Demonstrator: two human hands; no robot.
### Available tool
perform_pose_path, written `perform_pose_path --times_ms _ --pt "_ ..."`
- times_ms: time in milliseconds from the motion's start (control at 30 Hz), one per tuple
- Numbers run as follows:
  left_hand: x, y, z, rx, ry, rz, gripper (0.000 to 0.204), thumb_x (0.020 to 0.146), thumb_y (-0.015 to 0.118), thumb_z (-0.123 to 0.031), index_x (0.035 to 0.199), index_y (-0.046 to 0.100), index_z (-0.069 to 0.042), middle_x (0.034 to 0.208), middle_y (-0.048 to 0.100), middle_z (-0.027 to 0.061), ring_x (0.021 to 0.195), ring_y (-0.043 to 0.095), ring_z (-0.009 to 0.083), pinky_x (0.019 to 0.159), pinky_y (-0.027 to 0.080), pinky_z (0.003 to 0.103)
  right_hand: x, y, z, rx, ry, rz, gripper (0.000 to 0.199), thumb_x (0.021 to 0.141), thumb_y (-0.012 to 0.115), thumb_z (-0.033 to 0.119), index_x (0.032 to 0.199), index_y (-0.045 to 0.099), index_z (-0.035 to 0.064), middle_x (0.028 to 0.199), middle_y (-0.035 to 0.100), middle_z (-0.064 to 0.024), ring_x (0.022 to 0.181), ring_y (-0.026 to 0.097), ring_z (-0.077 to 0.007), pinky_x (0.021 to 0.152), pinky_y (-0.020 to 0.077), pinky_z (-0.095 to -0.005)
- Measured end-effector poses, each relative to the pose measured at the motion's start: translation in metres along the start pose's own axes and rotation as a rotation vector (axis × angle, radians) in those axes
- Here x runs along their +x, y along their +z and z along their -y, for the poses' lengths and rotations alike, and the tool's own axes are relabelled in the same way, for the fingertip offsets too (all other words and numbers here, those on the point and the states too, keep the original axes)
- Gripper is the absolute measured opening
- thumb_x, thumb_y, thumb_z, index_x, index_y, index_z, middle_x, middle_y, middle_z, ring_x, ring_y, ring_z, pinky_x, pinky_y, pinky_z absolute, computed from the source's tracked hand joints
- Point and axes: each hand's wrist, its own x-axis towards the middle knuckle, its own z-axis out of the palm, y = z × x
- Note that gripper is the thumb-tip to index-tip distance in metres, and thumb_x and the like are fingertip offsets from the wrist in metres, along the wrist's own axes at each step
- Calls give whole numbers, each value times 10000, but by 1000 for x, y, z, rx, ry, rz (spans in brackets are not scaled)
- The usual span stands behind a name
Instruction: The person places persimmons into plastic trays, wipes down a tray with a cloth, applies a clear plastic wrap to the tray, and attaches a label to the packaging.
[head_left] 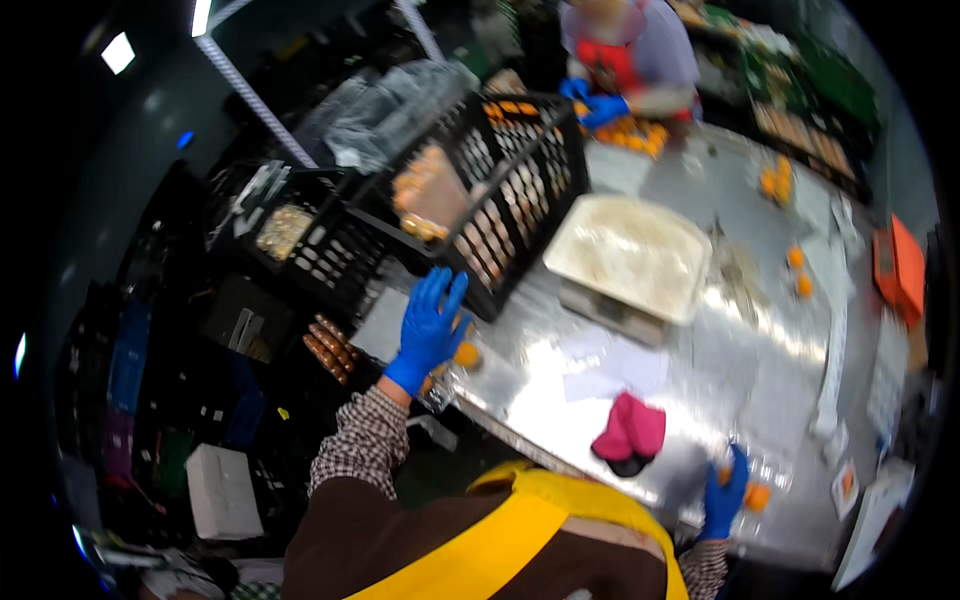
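Blue gloves cover both hands at the near edge of a shiny steel worktop [760, 400]. At about five o'clock, the right hand [724, 496] rests on a clear plastic tray, its fingers curled down beside a small orange fruit [757, 496]; whether they actually pinch the fruit I cannot tell. Just left of it, toward six o'clock, lies a pink cloth [630, 430]. At about nine o'clock, the left hand [430, 325] reaches up with its fingers spread apart, gripping nothing, next to another orange fruit [466, 354] at the worktop's corner and just short of a tilted black crate [520, 190]. Further out, near the centre, a white tray sits on a scale [630, 260], with loose fruits [795, 270] scattered toward two o'clock. At twelve o'clock a co-worker's gloved hands [595, 105] sort more fruit. The corner fruit sits close to the edge, so a careless sweep of the left hand could knock it to the floor; the leaning crate might also slide if pushed.
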Motion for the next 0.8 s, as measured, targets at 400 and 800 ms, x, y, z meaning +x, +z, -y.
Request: perform_pose_path --times_ms 400,800 --pt "-4 -70 153 170 -364 -333 572 729 650 -143 1232 415 -6 1169 450 206 1085 441 353 923 362 403 13 134 103 -331 183 600 550 594 731 296 1092 543 155 1029 514 -147 922 497 -330 762 439 -390" --pt "84 12 237 -761 -291 262 492 636 747 -186 1074 574 -43 1036 587 124 976 557 248 835 438 321 -6 118 97 -472 574 568 497 727 606 443 1017 513 51 927 596 -208 893 571 -365 741 450 -406"
